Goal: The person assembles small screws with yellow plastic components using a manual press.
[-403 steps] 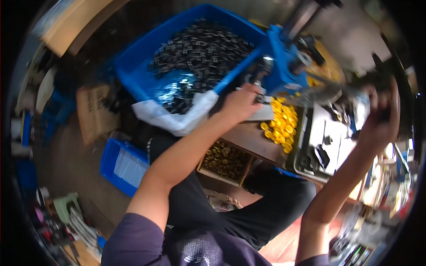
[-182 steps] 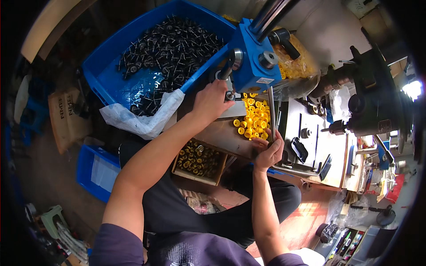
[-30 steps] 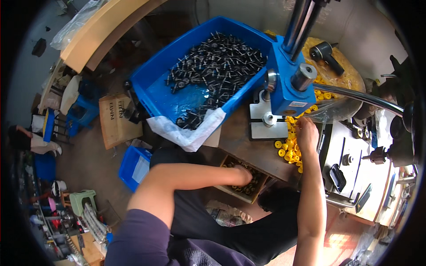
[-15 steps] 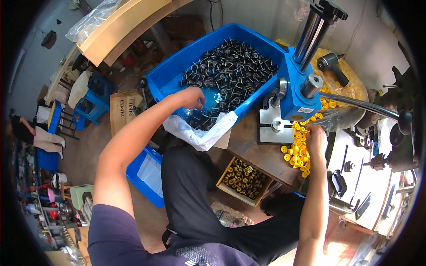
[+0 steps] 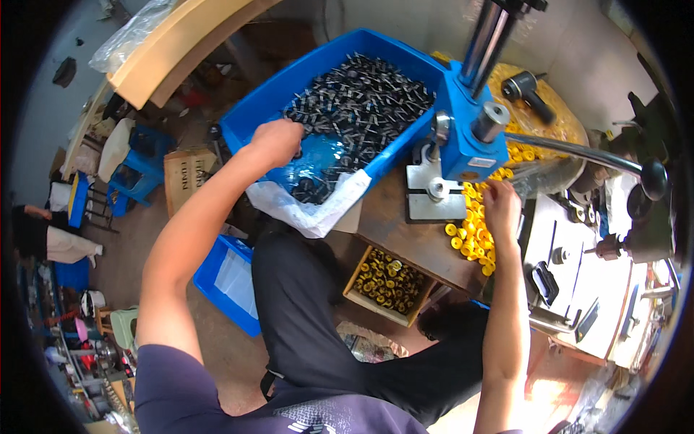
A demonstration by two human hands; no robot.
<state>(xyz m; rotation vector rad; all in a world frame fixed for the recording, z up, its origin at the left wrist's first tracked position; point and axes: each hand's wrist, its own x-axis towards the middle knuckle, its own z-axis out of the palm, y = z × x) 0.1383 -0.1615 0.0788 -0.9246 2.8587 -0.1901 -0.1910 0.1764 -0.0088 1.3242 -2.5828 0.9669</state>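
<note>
1. Reaches with the left hand (image 5: 278,141) over the left part of a large blue plastic bin (image 5: 396,153), with fingers curled down beside heaped small black parts with thin silvery pins (image 5: 369,94). Cannot tell whether grasping one; too much hidden behind the knuckles.
2. Rests with the right hand (image 5: 502,206) at the right edge of loose cup-shaped yellow plastic pieces (image 5: 471,235), with fingers bent toward the pile's far end. Cannot tell whether pinching a piece.
3. Now has the left hand at the bin, no longer in the open pale wooden box (image 5: 379,312) below the near table edge; keeps the right hand by the yellow pile.
4. Suggests, as a judgement, gathering loose parts from both sides at once rather than working the press.
5. Between both hands: a blue block-shaped press (image 5: 473,148) with a flat silver metal base plate (image 5: 437,206), just left of the yellow pile and apart from both hands. To its right: a shiny lever with a black ball knob (image 5: 654,179).
6. In the wooden box: many small yellow-and-dark pieces (image 5: 390,282).
7. Farther out: a black handheld tool (image 5: 531,94) on a clear bag of yellow pieces at far right; a crumpled white sheet (image 5: 311,210) over the bin's near corner.
</note>
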